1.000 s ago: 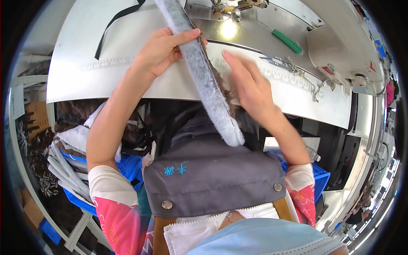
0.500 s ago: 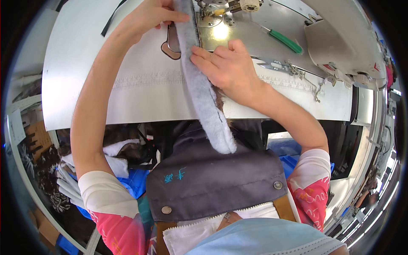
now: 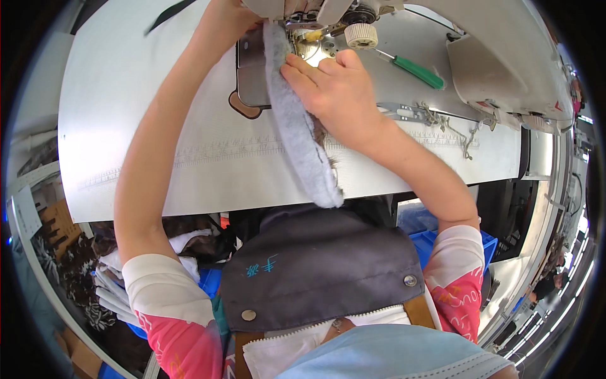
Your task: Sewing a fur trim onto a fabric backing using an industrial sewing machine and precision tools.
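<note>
A long strip of pale grey-blue fleece (image 3: 287, 120) runs from the sewing machine's needle area (image 3: 309, 47) towards me, its near end over the table edge. Dark brown pile shows along its right side. My right hand (image 3: 344, 95) is closed on the strip's right edge, just short of the presser foot, thumb and fingers pressed together. Beyond it, at the top of the view, my left hand (image 3: 237, 22) is closed at the strip's far part. Its fingertips are partly hidden by the machine head and the picture's edge.
A green-handled screwdriver (image 3: 416, 71) lies right of the needle, with metal scissors (image 3: 404, 112) and a small chain (image 3: 454, 129) nearer. The machine arm (image 3: 505, 57) stands at the right. A ruler scale (image 3: 221, 148) crosses the white table. Blue crates and fur pieces sit below.
The strip has moved away from me, its near end drawn up towards the table edge. My left hand has gone farther, partly behind the machine head. The view has shifted slightly.
</note>
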Available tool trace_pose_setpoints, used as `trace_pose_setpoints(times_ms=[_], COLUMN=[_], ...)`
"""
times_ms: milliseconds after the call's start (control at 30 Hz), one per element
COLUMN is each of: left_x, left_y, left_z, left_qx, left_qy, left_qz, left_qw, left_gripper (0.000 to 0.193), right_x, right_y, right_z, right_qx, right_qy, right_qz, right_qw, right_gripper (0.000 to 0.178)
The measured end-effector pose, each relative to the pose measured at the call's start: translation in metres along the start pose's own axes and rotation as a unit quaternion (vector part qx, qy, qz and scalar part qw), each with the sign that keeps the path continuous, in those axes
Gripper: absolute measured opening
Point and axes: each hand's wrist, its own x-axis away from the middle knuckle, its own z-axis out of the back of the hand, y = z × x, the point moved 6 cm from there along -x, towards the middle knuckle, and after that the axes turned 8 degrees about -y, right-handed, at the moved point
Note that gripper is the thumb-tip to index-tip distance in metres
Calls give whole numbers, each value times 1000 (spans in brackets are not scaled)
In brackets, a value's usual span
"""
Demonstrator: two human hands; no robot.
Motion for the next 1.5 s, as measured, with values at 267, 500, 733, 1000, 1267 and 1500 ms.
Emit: trace_pose_setpoints(times_ms=[267, 500, 733, 1000, 1267, 1500], left_x=[79, 75, 71, 61, 61, 57], left_y=[91, 83, 82, 76, 77, 74], left_z=[-28, -31, -30, -29, -26, -26], left_qx=[-290, -240, -220, -223, -168, -159], left_qy=[-11, -16, 7, 30, 35, 41], left_qz=[-248, -219, -218, -214, -203, -219], left_qw=[924, 946, 951, 950, 964, 962], left_gripper=[43, 40, 31, 28, 16, 17], right_x=[-7, 8, 6, 1, 1, 1], right_y=[6, 7, 11, 18, 18, 23], right_z=[-3, -3, 0, -3, -2, -6], right_qx=[11, -20, -26, -20, -5, -17], right_qy=[-18, 45, 34, 27, 39, 41], right_qz=[-64, -46, -43, -63, -47, -48], right_qw=[998, 998, 998, 997, 998, 998], right_gripper=[21, 17, 12, 9, 5, 2])
